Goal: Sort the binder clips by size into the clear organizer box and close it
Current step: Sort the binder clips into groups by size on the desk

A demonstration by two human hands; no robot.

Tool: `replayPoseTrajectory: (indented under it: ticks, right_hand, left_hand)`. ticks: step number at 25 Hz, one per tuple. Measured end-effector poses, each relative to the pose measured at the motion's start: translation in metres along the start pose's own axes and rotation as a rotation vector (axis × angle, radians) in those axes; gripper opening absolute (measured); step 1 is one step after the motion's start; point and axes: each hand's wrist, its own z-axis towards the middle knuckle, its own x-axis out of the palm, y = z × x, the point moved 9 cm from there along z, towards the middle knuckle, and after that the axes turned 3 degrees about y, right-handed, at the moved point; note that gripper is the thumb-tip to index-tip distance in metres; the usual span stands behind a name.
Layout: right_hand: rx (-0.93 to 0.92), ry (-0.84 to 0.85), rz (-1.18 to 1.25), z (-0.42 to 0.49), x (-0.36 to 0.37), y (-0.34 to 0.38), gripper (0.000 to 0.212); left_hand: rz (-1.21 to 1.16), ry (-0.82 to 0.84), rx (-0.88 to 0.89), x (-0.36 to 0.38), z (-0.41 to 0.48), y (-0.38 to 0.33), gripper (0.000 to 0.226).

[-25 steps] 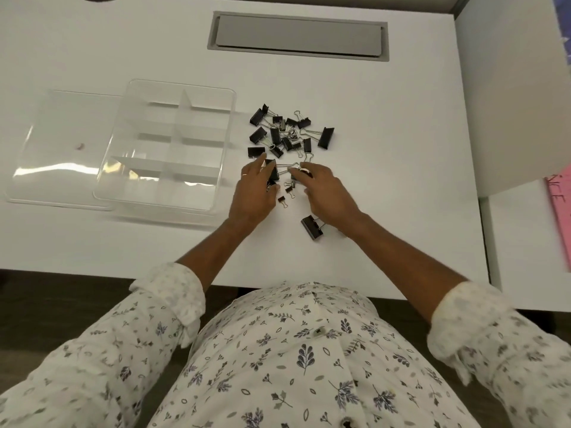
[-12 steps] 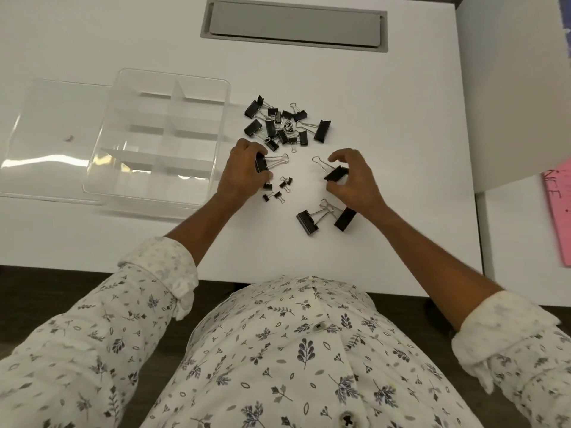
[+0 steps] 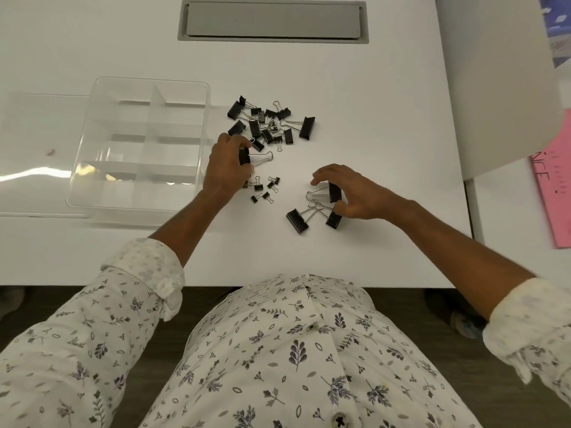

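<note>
Binder clips [image 3: 268,125] lie heaped on the bench [image 3: 386,103] just right of the organizer box [image 3: 139,143]. The right hand [image 3: 358,196] has brought its large clip [image 3: 334,192] down beside two loose large ones [image 3: 297,221], fingers pinching its black body. The left hand [image 3: 224,171] still has its fingers curled round another clip [image 3: 244,156], with small clips [image 3: 265,186] just beside them.

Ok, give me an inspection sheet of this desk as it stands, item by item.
Surface: white desk, flat.
Job's things: clear organizer box open, compartments empty; lid lying flat to its left; clip pile unsorted; small clips and two big clips set apart.
Clutter: pink paper at the right edge.
Grippers: left hand grips one clip; right hand pinches another clip.
Cables: nothing seen; grey hatch shut.
Surroundings: white partition on the right, dark floor below.
</note>
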Motion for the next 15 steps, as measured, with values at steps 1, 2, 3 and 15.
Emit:
replayPoseTrajectory:
  ticks: [1,2,3,15]
  right_hand:
    - [-0.002,0.016,-0.02,0.003,0.001,0.001,0.068]
    - [-0.008,0.025,-0.047,0.005,0.002,0.002,0.067]
    - [-0.019,0.029,-0.075,0.007,0.002,0.002,0.066]
    - [0.106,-0.238,-0.008,-0.023,0.011,-0.019,0.056]
  left_hand:
    - [-0.027,-0.032,0.011,-0.004,-0.002,-0.002,0.041]
    - [-0.05,-0.063,0.026,-0.007,-0.004,-0.005,0.038]
    - [-0.074,-0.091,0.041,-0.011,-0.006,-0.009,0.036]
    - [-0.349,0.122,0.106,0.073,-0.063,-0.054,0.027]
